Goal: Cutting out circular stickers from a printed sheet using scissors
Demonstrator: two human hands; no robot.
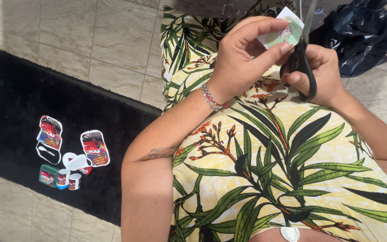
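My left hand (242, 56) pinches a small piece of printed paper (284, 30), white and pale green, at the top of the view. My right hand (321, 74) grips black-handled scissors (302, 67), whose blades rise beside the paper's right edge. Both hands hover over my lap, which is covered by a yellow dress with green leaf print (269, 161). A beaded bracelet (211, 97) circles my left wrist.
A black shaggy rug (19, 89) lies on the beige tiled floor (68, 31) at left. On it rest several cut-out paper pieces with red cartoon cars (94, 148) and small paper cylinders (68, 179). A black plastic bag (366, 33) sits at top right.
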